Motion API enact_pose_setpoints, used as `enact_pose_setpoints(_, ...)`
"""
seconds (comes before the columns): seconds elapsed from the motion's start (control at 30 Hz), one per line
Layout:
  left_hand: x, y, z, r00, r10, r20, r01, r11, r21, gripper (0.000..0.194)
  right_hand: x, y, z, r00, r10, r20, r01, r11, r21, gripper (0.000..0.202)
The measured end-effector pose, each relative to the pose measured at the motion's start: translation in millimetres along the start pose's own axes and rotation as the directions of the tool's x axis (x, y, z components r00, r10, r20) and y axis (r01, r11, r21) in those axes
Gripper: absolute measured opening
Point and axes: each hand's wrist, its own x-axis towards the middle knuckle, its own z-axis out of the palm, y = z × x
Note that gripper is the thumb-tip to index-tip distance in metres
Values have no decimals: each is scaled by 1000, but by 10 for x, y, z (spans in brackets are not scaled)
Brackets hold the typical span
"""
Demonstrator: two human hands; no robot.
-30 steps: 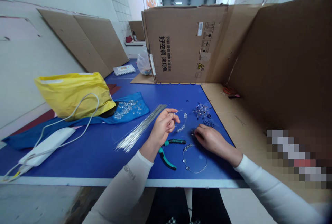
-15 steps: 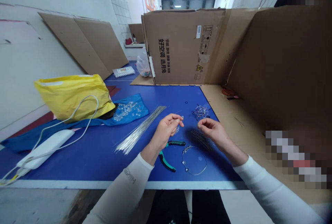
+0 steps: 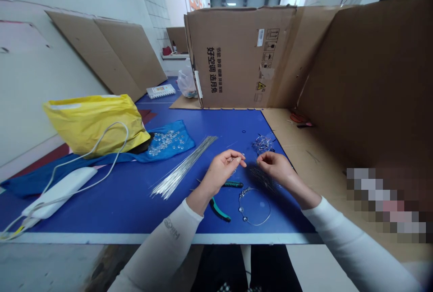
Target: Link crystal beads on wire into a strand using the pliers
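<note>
My left hand (image 3: 227,168) is closed, thumb against curled fingers, with a small clear bead (image 3: 243,154) at its fingertips. Facing it across a narrow gap, my right hand (image 3: 274,166) makes a pinch; whatever thin thing it grips is too fine to make out. Below them lies a wire ring (image 3: 269,211) strung with several clear beads along its left side. Pliers with teal and black handles (image 3: 220,212) rest beneath my left wrist, their jaws hidden. Dark thin wires (image 3: 262,178) lie under my right hand. A tangle of beaded wire (image 3: 262,143) sits just beyond it.
Left of my hands is a bundle of straight silver wires (image 3: 184,168). Clear beads (image 3: 165,142) lie on a blue cloth (image 3: 184,135) beside a yellow bag (image 3: 98,123). A white power strip (image 3: 61,193) with its cord is far left. Cardboard (image 3: 237,66) walls the back and right.
My left hand has moved slightly right, bringing the bead closer to my right hand. The right hand stays nearly in place, and the view has tilted a little.
</note>
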Motion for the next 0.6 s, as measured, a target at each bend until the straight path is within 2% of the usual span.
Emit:
enact_pose_setpoints(0.13, 10, -4, -4, 1000, 2, -13, -1, 1000, 23, 20, 31, 149, -85, 1000, 1, 19, 2, 993, -120, 5)
enact_pose_setpoints(0.23, 19, -13, -14, 1000, 0, -11, 0, 1000, 31, 21, 44, 210, -84, 1000, 22, 21, -19, 993, -118, 4)
enact_pose_setpoints(0.4, 9, 10, -15, 1000, -1, -3, 1, 1000, 16, 24, 49, 125, -53, 998, 61, 35, -63, 997, 51, 27)
enact_pose_setpoints(0.6, -8, 19, 10, 999, 3, -32, 0, 996, 90, 20, -118, -244, 48, 997, 10, 74, -33, 951, 308, 34)
